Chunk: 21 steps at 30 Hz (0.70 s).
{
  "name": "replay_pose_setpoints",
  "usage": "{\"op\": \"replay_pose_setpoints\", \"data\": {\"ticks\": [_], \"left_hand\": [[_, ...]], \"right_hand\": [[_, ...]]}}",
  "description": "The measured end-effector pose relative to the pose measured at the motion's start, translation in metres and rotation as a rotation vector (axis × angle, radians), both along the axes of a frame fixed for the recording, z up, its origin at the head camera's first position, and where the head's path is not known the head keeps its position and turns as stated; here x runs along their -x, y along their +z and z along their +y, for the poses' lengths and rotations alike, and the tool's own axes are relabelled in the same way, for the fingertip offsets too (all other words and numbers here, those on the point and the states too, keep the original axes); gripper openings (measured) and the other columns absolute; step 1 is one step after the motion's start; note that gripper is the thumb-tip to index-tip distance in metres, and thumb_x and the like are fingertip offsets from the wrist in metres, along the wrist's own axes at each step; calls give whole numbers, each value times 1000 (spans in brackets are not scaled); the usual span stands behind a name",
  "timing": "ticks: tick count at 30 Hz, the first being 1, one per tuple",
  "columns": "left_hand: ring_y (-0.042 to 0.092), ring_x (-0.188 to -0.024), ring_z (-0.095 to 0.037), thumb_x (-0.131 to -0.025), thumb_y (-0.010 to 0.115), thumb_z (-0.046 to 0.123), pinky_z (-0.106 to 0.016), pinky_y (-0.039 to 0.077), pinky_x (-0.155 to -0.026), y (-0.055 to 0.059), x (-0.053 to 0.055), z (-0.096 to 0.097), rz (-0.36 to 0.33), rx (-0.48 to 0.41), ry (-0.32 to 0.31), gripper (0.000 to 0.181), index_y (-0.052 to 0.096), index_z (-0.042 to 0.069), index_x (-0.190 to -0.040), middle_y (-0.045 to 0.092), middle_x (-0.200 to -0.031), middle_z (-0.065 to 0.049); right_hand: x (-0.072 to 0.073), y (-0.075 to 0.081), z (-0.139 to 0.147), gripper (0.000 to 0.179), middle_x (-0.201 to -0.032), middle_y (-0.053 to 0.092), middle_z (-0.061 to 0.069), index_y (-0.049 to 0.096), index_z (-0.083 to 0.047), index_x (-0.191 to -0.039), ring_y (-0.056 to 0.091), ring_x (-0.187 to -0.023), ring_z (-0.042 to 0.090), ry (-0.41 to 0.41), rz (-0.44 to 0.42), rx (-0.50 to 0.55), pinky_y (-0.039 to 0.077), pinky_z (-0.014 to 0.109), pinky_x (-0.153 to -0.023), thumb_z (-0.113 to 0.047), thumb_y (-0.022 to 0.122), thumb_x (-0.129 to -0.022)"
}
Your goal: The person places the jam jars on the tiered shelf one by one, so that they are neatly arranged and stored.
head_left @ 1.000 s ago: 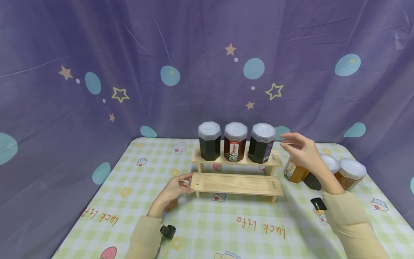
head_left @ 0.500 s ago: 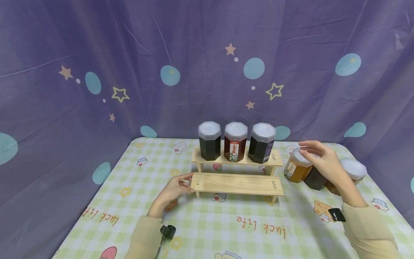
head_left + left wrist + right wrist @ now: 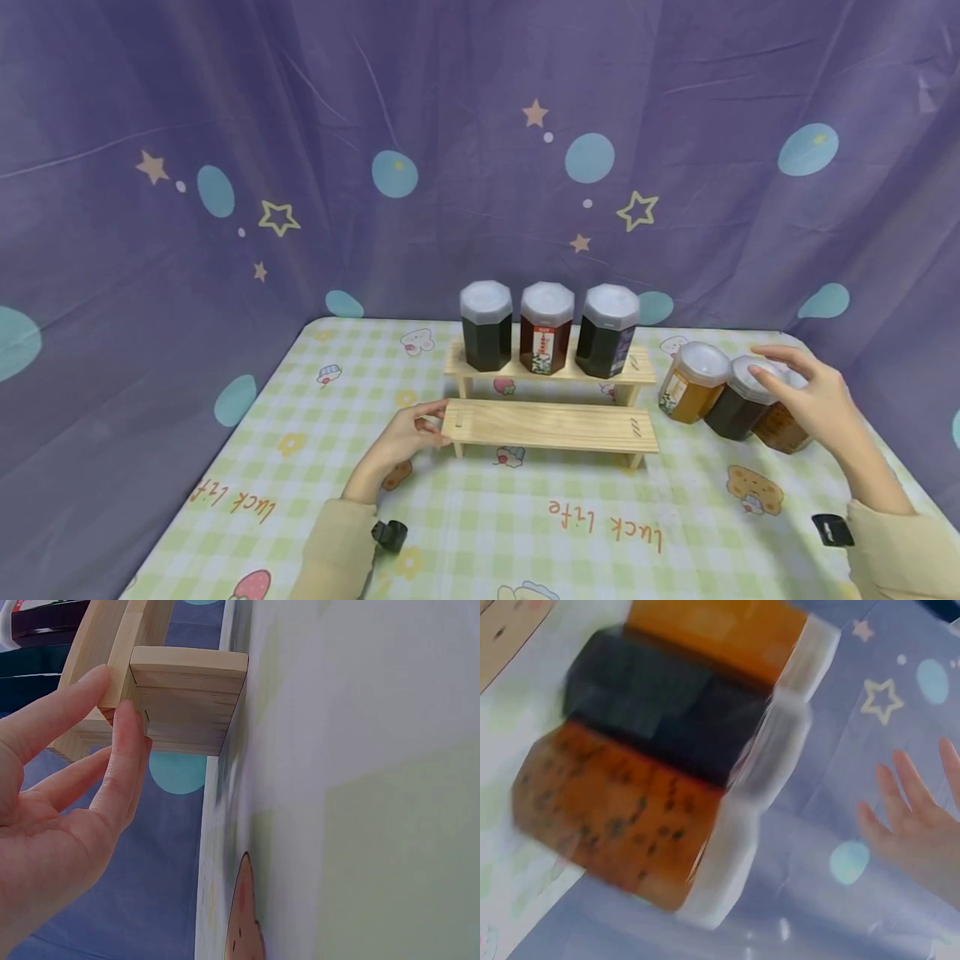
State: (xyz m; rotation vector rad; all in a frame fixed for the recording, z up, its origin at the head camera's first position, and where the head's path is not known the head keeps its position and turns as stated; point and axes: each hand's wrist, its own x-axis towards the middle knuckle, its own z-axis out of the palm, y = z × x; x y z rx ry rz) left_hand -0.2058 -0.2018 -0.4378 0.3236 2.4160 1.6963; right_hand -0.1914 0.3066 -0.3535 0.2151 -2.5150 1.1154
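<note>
A two-step wooden rack [image 3: 551,423] stands on the table. My left hand [image 3: 405,435] pinches the left end of its lower board, thumb on one face and fingertips on the other in the left wrist view. Three white-lidded jars stand on the upper step: a dark jar [image 3: 487,337], a red-brown jar [image 3: 545,342] and another dark jar [image 3: 606,343]. My right hand [image 3: 817,400] hovers with fingers spread, holding nothing. Near it stand an amber jar [image 3: 690,392], a black jar [image 3: 735,408] and a speckled brown jar [image 3: 619,814], which the hand partly hides in the head view.
The table wears a green checked cloth [image 3: 480,525] with printed pictures and lettering. A purple curtain [image 3: 450,233] with stars and ovals hangs behind and along the sides. The three jars right of the rack stand close together in a slanting row.
My right hand has moved right and a little toward me, from beside the upper step past the amber jar to above the speckled jar. My left hand, the rack and the jars have stayed put.
</note>
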Motion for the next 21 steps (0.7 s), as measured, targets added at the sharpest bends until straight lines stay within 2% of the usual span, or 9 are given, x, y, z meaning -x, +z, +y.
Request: {"op": "replay_pose_setpoints", "data": {"ticks": [2,4,6,9,10,12,18,21], "left_hand": [[55,-75,-17,-73,68,1,-25,46,-63,-1,0,0,6,2,2,61,41,-8,-127,49,-110,-21],[55,-76,-18,-73,68,2,-25,46,-64,-1,0,0,9,2,3,61,42,-8,-127,49,-109,-21],[55,-76,-18,-73,68,1,-25,46,-63,-1,-1,1,8,2,4,61,42,-8,-127,49,-109,-21],[55,-76,-18,-73,68,0,-25,46,-63,0,-1,1,2,4,0,61,41,-8,-128,49,-110,-21],[55,-76,-18,-73,67,0,-24,46,-62,0,-1,1,-1,3,-1,61,41,-8,-128,49,-110,-21],[54,-76,-18,-74,67,-1,-25,46,-62,0,-1,1,-6,-4,-7,62,40,-8,-128,48,-110,-22],[54,-76,-19,-73,67,-1,-29,47,-63,1,-1,1,-5,-1,2,62,39,-8,-129,48,-110,-22],[55,-75,-18,-73,68,0,-28,47,-64,1,-2,1,-2,12,9,62,40,-7,-129,49,-110,-21]], "right_hand": [[-2,-2,9,38,-103,43,-33,54,-14,-120,35,-115,-1,-29,-28,-3,24,57,-89,-27,58,-85],[-2,-4,18,39,-111,42,-29,53,-16,-122,31,-122,13,-60,-61,-5,24,55,-90,-30,57,-86],[-3,-7,27,42,-125,40,-18,50,-18,-125,26,-126,26,-80,-94,4,22,55,-91,-31,56,-86],[-3,-14,38,43,-138,31,-5,49,-23,-127,21,-127,23,-107,-138,32,21,53,-91,-33,56,-86],[-3,-17,41,44,-141,28,-2,48,-24,-128,19,-128,25,-104,-148,46,19,56,-91,-32,56,-86],[-3,-22,47,46,-143,24,-2,46,-26,-129,17,-128,25,-112,-158,54,19,58,-90,-31,57,-85],[2,-35,60,58,-147,14,10,38,-21,-136,10,-129,42,-159,-168,38,18,64,-89,-32,59,-83],[4,-39,65,60,-147,12,9,35,-22,-137,6,-129,42,-185,-182,54,16,65,-90,-33,59,-83]]}}
